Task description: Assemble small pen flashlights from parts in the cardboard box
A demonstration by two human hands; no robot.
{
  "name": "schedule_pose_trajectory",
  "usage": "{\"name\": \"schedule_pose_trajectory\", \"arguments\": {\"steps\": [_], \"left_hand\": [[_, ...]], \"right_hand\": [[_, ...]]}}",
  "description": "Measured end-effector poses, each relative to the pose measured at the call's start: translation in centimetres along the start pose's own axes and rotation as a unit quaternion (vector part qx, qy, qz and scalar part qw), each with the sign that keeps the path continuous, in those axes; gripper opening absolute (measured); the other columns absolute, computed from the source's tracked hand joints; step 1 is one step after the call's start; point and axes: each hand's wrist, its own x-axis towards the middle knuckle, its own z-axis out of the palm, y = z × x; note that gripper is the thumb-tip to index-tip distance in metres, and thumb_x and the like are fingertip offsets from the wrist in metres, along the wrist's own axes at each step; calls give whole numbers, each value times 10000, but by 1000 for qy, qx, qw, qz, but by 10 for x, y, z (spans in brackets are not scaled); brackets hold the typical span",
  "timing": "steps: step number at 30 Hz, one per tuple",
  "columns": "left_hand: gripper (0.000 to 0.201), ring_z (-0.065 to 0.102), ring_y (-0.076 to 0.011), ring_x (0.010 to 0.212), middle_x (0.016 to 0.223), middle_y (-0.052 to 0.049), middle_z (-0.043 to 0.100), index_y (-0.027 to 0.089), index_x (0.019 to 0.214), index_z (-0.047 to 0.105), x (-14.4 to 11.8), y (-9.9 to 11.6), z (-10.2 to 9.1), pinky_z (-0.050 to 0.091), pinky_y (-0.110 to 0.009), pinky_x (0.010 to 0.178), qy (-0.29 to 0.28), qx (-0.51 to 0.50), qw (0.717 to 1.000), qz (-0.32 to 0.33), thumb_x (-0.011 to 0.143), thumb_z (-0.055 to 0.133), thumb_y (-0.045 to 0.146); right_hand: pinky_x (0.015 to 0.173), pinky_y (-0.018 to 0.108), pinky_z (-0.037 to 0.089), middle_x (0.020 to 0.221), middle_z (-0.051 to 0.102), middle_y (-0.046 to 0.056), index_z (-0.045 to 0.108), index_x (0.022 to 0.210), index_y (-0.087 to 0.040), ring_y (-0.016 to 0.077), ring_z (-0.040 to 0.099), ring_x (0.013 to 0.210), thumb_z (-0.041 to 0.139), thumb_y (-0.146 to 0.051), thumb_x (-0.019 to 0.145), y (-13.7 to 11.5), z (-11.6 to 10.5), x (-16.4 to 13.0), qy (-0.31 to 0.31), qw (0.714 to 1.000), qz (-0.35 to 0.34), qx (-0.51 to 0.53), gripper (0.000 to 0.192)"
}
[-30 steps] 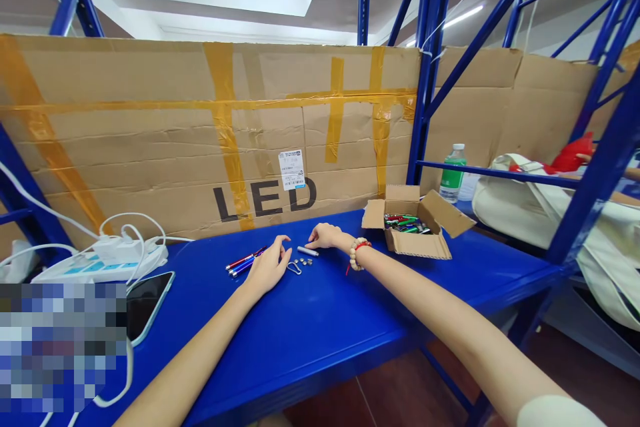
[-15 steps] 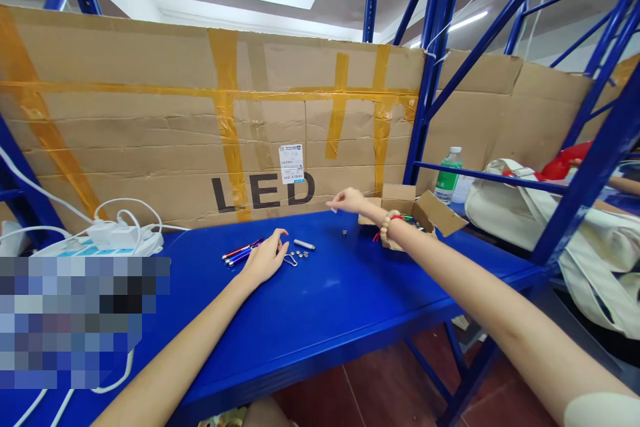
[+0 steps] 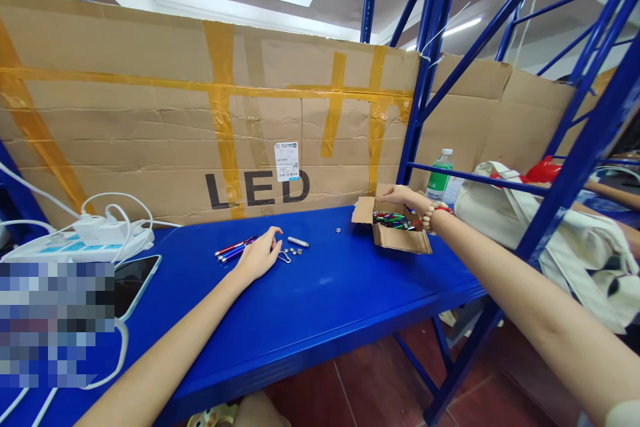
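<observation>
My left hand [image 3: 260,255] rests on the blue table with its fingers loosely spread, holding nothing that I can see. Beside it, on the left, lie red and blue metal pens [image 3: 235,250], their ends partly behind the hand. Just right of my fingertips are a wire clip [image 3: 285,256], several small silver round pieces [image 3: 294,252] and a short silver cylinder [image 3: 299,241]. My right hand [image 3: 404,195], above a bead bracelet, is at the back of an open cardboard box [image 3: 400,240]. Its fingers are drawn together; whatever they hold is hidden. Colourful slim metal items [image 3: 395,220] fill the box.
A lone small silver piece [image 3: 339,231] lies left of the box. Behind stand a taped cardboard wall [image 3: 165,147] and a blue rack post [image 3: 420,93]. A bottle [image 3: 440,173] and white bag [image 3: 490,207] are at right; a power strip [image 3: 30,250] and phone [image 3: 137,283] at left.
My right hand has moved right, from left of the box to above its back part, uncovering more of the box. The left hand stays in its place. The view has shifted slightly.
</observation>
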Motion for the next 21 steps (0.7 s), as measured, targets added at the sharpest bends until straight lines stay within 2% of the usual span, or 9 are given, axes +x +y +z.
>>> {"name": "schedule_pose_trajectory", "arguments": {"steps": [2,5,10,13,16,18,21], "left_hand": [[244,584,-166,763,809,8,582,216,1088,431,0,1,0,375,-261,614,1,2,1000,0,875,331,280],[242,583,-164,766,810,8,578,213,1087,430,0,0,0,379,-264,631,2,4,1000,2,871,334,269],[238,580,-159,756,804,12,573,221,1076,436,1,-3,2,377,-264,626,1,3,1000,4,869,330,277],[243,580,-162,751,802,9,575,220,1070,441,1,-3,3,379,-263,616,0,4,1000,3,864,326,282],[251,576,-166,754,800,4,572,216,1065,446,1,-4,3,386,-263,623,3,7,1000,8,857,324,283],[254,574,-168,757,802,0,571,214,1060,449,1,-4,3,393,-264,632,7,6,1000,12,851,323,282],[252,574,-172,755,804,-6,575,211,1049,452,1,-3,2,403,-268,640,10,4,1000,14,846,321,281]], "right_hand": [[664,305,456,770,650,88,681,821,-139,236,604,796,602,-346,697,-5,0,-1,-16,1000,12,-22,254],[766,290,438,937,651,90,657,978,-166,230,577,947,590,-334,711,-18,0,-12,-39,998,-20,-37,322],[682,239,437,895,666,28,671,899,-222,196,610,846,732,-387,570,-46,4,-54,-132,983,-103,-77,373],[656,234,421,906,665,14,649,959,-258,199,607,878,764,-340,567,-52,9,-75,-122,974,-132,-136,416],[655,236,401,887,667,23,643,950,-244,199,608,881,732,-278,642,-48,12,-81,-93,976,-126,-149,322],[641,243,393,892,665,43,643,909,-216,203,610,866,683,-349,708,-43,11,-80,-74,980,-117,-146,244],[606,227,377,888,662,29,638,857,-220,177,611,837,627,-424,754,-36,9,-79,-69,981,-122,-132,229]]}}
